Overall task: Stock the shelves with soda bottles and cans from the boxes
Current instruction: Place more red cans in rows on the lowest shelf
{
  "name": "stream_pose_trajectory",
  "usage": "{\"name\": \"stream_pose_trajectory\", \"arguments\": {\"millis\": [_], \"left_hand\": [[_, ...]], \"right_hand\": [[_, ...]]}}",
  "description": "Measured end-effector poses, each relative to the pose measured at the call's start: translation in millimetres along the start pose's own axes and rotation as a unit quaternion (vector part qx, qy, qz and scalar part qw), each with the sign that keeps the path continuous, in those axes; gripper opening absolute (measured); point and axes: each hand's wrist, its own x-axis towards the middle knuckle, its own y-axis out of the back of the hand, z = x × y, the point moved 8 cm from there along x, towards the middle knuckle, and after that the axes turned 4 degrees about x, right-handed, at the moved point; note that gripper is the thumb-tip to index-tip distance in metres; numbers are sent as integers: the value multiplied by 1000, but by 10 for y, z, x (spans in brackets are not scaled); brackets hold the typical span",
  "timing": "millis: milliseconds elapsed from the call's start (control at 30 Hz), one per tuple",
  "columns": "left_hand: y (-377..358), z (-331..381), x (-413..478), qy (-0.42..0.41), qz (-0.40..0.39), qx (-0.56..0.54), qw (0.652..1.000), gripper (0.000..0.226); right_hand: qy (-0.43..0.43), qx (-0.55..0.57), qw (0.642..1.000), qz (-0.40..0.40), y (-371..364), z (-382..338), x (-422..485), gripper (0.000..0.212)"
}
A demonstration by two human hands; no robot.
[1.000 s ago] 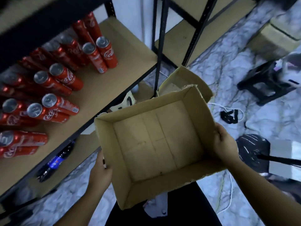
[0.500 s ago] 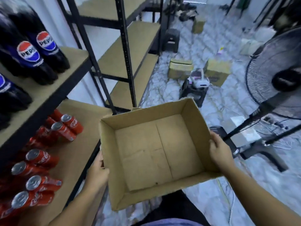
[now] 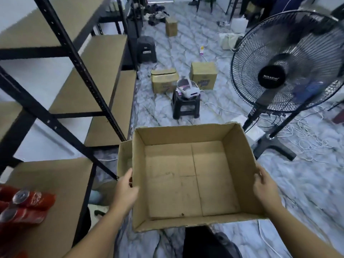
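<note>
The open cardboard box [image 3: 186, 175] is centre-low in frame, its bare floor showing. The left hand [image 3: 125, 190] grips its left wall, the right hand [image 3: 265, 185] its right wall. Red cans [image 3: 24, 203], labels blurred, lie on the shelf [image 3: 55, 183] lower left. The fan [image 3: 271, 78] hub reads MIKACHI.

place: stockroom | proof: metal shelving [image 3: 78, 58], floor cartons [image 3: 164, 81] (marble floor), fan [image 3: 286, 62]
</note>
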Motion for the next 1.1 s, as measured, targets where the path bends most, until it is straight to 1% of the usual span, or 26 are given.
{"name": "stream_pose_trajectory", "arguments": {"millis": [100,200,267,367,400,467,533,633,700,767,933,1100], "left_hand": [[-368,89,467,17,-22,34,999,77],[-822,91,995,31,-56,56,996,85],[-1167,10,1349,54,-82,56,994,88],[-1638,-122,1815,93,-100,53,989,85],[-1784,-141,1974,94,-101,50,989,84],[-2073,-288,2276,100,-108,60,987,81],[-2344,-518,2546,124,-115,60,984,77],[-2708,-1048,2943,152,-104,70,980,88],[-2981,-1672,3213,179,-111,65,975,92],[-3135,-1953,3410,200,-101,69,972,93],[-3425,-2200,3818,225,-83,79,968,93],[-3657,-2410,4104,242,-67,85,964,96]], "right_hand": [[-39,-14,999,7,-42,224,410,41],[-69,-30,997,-9,-195,463,887,46],[-86,-56,994,-23,-334,631,1221,49],[-100,-76,990,-57,-588,851,1705,48],[-99,-86,989,-66,-681,919,1859,46],[-105,-115,984,-88,-893,1096,2124,44],[-126,-131,977,-108,-1170,1337,2357,45],[-154,-145,968,-133,-1679,1741,2611,50],[-176,-139,962,-155,-2058,1995,2749,52],[-184,-134,959,-169,-2414,2202,2880,51],[-181,-108,959,-187,-3127,2570,3164,51],[-181,-78,955,-221,-3545,2801,3321,56]]}}
